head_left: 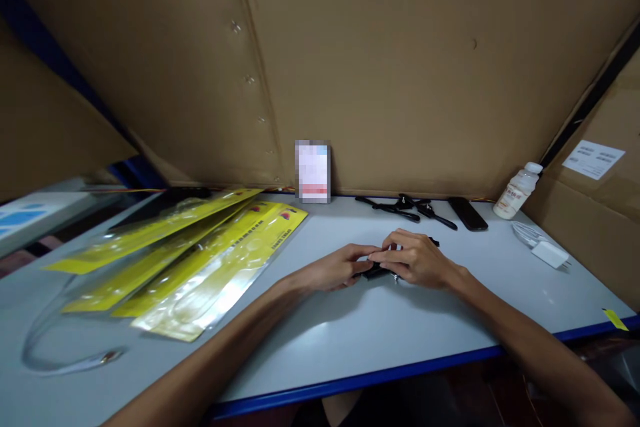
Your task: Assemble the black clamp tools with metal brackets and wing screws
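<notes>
Near the middle of the table, my left hand [343, 268] and my right hand [413, 259] meet over a black spring clamp [373, 271]. Both have their fingers closed around it, with the fingertips close together. A bit of metal, like a spring, shows under my right fingers, and a black end sticks out behind that hand. Most of the clamp is hidden by my fingers. Beyond my hands, more black spring clamps [395, 208] lie near the back wall.
Yellow and clear plastic packages [240, 240] fan out at the left, beside a white cable [65, 368]. A propped, blurred screen [314, 173] stands at the back. Toward the right are a black phone [469, 213], a white bottle [517, 192] and a white charger [549, 253]. Cardboard walls [380, 80] enclose the table.
</notes>
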Demonstrator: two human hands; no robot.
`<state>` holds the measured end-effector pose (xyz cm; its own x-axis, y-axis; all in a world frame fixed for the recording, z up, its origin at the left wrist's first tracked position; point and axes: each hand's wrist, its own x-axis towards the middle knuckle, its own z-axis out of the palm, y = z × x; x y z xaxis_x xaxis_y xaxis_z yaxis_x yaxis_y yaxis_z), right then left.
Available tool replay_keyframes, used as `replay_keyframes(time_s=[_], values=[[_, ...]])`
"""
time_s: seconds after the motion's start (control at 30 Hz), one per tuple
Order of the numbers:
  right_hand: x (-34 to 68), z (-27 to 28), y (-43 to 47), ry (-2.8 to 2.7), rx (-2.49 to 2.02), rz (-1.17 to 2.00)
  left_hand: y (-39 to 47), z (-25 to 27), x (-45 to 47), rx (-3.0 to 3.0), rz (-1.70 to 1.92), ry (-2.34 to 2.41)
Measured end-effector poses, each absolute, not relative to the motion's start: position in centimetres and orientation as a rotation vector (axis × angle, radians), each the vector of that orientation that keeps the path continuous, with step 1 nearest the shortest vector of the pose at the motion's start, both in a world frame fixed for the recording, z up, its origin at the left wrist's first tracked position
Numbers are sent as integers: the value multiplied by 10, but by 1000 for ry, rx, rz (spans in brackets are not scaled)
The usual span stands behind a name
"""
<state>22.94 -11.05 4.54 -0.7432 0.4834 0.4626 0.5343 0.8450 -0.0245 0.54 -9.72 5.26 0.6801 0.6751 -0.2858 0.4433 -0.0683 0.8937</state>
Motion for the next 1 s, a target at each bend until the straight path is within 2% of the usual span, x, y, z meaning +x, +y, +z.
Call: replay_keyframes(time_s=[0.47,0.7,0.83,1.0], values=[[216,34,-115,-2399,-808,-167,-96,52,6,1688,219,832],[203,27,-119,-2290,-967,-69,-98,51,8,1679,217,905],[210,32,-117,-2320,-843,12,-97,48,6,1676,217,913],[221,37,-114,-2467,-717,-62,-94,46,6,1664,198,905]])
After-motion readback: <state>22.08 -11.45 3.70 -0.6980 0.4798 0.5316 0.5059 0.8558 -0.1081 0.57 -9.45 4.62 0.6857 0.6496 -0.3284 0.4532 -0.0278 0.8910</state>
